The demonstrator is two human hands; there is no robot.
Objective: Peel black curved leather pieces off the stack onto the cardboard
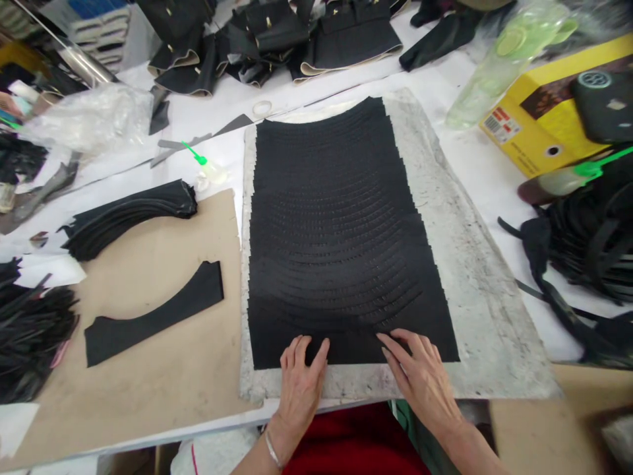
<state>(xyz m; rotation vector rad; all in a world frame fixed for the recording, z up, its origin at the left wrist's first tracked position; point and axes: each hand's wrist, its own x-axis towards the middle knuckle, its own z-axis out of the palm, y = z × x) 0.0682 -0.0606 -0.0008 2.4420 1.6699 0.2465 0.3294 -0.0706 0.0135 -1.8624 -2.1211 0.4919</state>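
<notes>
Many overlapping black curved pieces (pixel 341 224) lie fanned in a long row on a grey-white board (pixel 475 284). My left hand (pixel 301 376) rests flat on the nearest piece at the board's front edge, fingers spread. My right hand (pixel 420 373) lies beside it on the same front piece, fingers stretched and flat. Neither hand holds anything.
A single black curved piece (pixel 153 316) and a stack of the same pieces (pixel 128 214) lie on brown cardboard (pixel 163 382) to the left. A green-capped glue bottle (pixel 205 165) is behind. A yellow box (pixel 548 105), black straps (pixel 588 251) and black bag parts (pixel 277 33) surround.
</notes>
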